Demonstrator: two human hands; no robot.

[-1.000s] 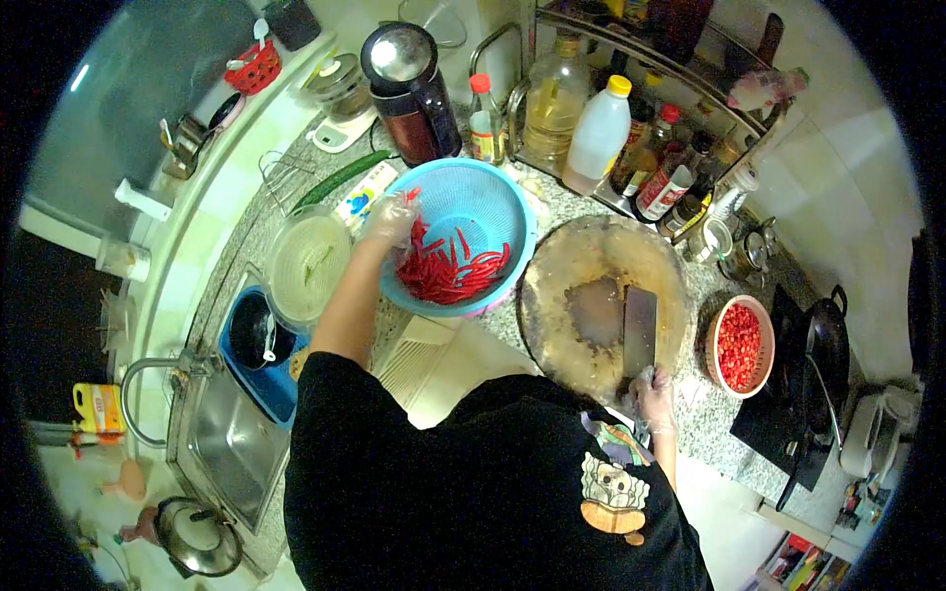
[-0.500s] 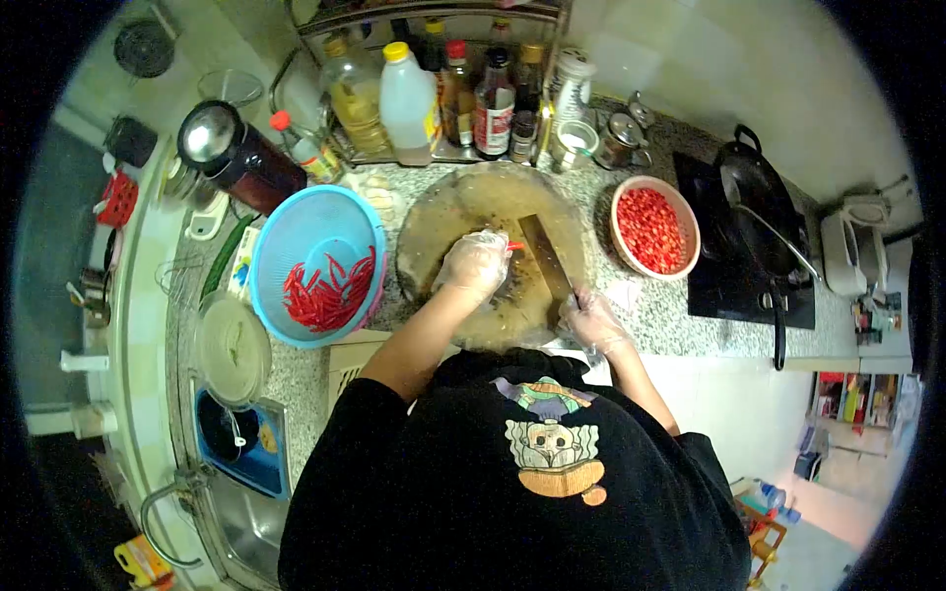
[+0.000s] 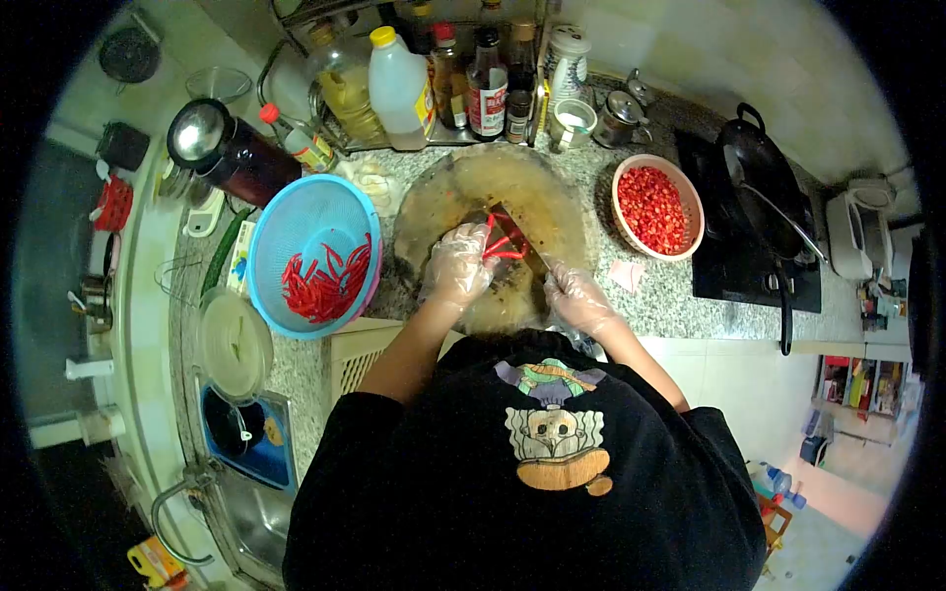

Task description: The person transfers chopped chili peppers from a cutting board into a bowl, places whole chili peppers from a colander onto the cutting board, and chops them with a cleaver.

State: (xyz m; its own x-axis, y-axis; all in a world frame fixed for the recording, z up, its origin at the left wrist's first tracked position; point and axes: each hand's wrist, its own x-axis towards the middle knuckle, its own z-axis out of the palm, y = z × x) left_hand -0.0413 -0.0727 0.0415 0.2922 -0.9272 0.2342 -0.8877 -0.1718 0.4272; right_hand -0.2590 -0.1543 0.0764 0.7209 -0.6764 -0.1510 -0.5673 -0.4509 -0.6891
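My left hand, in a clear plastic glove, is closed around several red chilies whose ends stick out to the right over a round chopping board. In my right hand, also gloved, is the handle of a cleaver. Its blade slants up and left, right beside the chili ends; whether it touches them I cannot tell. To the left, a blue colander holds whole red chilies. A pale pink basket on the right contains chopped red chilies.
Bottles, among them a large jug, line the rack behind the board. A black wok sits on the stove at right. On the left are a lidded dark container, a pale round lid and the sink.
The cleaver and my right hand have shifted left, bringing the blade closer to my left hand. More chili ends now show beyond my left fingers. The camera view has moved slightly.
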